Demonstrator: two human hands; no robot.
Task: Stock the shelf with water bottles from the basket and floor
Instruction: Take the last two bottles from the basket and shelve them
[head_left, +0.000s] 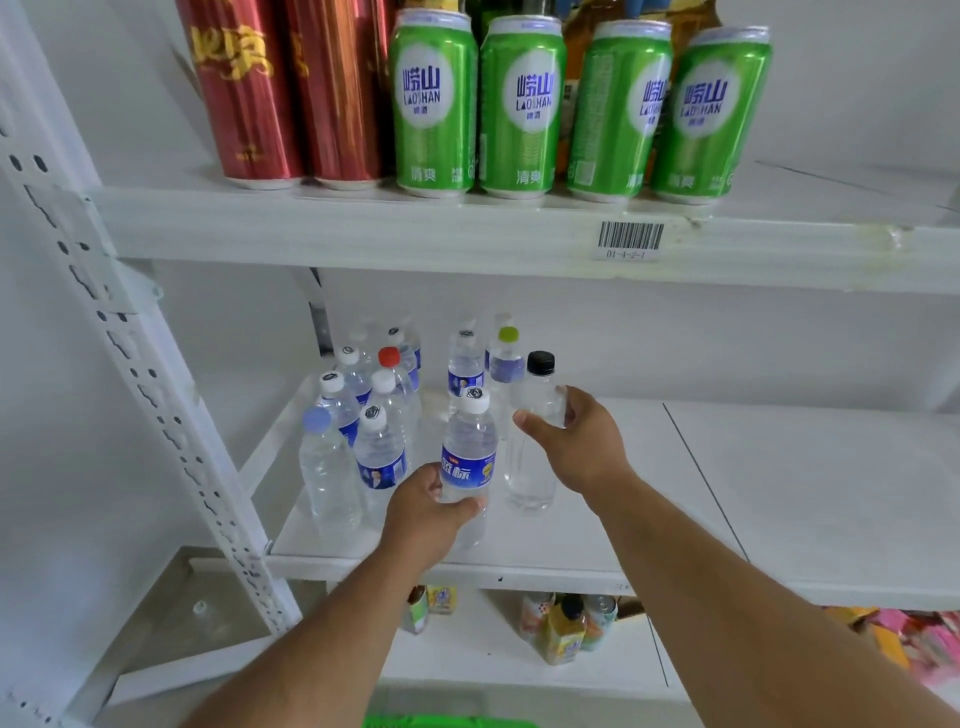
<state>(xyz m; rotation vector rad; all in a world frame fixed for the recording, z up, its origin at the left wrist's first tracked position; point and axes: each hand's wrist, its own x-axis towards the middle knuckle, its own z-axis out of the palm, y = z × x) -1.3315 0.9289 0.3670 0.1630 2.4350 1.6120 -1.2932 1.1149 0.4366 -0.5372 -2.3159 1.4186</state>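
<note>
My left hand (428, 512) grips the lower part of a blue-labelled water bottle with a white cap (469, 447), upright at the front of the white middle shelf (779, 493). My right hand (576, 441) wraps around a clear, label-free bottle with a black cap (535, 410), which stands on the shelf just right of the first. Behind and to the left, several more water bottles (363, 415) stand in a cluster with white, red, blue and green caps.
The shelf above (363, 228) carries red cans (291, 93) and green cans (524, 104), with a barcode tag (629, 240) on its edge. A perforated white upright (156, 395) runs down the left. Small drinks (566, 629) sit on the lower shelf. A green basket edge (447, 722) shows at the bottom.
</note>
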